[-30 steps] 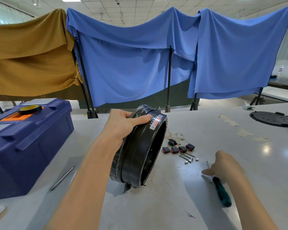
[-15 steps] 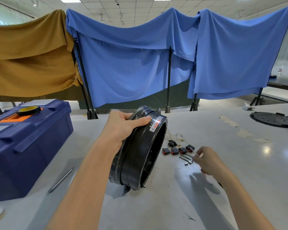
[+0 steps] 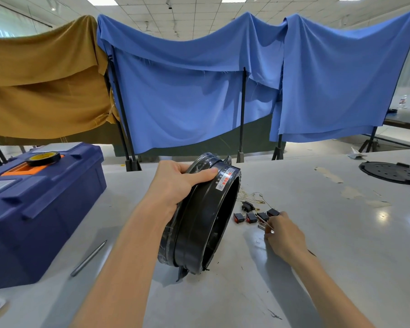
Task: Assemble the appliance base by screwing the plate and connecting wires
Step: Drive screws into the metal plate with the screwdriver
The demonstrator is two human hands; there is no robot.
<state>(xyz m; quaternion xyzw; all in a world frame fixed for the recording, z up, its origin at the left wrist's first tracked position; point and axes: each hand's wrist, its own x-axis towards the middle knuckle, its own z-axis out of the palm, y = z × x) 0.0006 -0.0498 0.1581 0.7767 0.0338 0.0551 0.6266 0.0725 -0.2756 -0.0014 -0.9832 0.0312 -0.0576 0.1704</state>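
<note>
The black ring-shaped appliance base [image 3: 199,233] stands on edge on the grey table, its open side facing right. My left hand [image 3: 175,183] grips its upper rim, thumb lying over the label. Just to its right, my right hand [image 3: 284,235] pinches a thin metal screw [image 3: 263,222] beside a row of small black-and-red switches [image 3: 251,217]. Fine wires [image 3: 253,197] lie behind the switches. A flat black round plate [image 3: 388,172] rests far right on the table. Only a dark sliver of the screwdriver [image 3: 313,253] shows under my right wrist.
A dark blue toolbox [image 3: 45,204] fills the left side, with a roll of black tape [image 3: 43,158] on its lid. A grey metal rod [image 3: 89,258] lies in front of it. Blue and ochre cloths hang on stands behind the table.
My right hand left the screwdriver handle, moved up and left to the loose parts and pinched a thin screw. My left hand kept holding the base in place.
</note>
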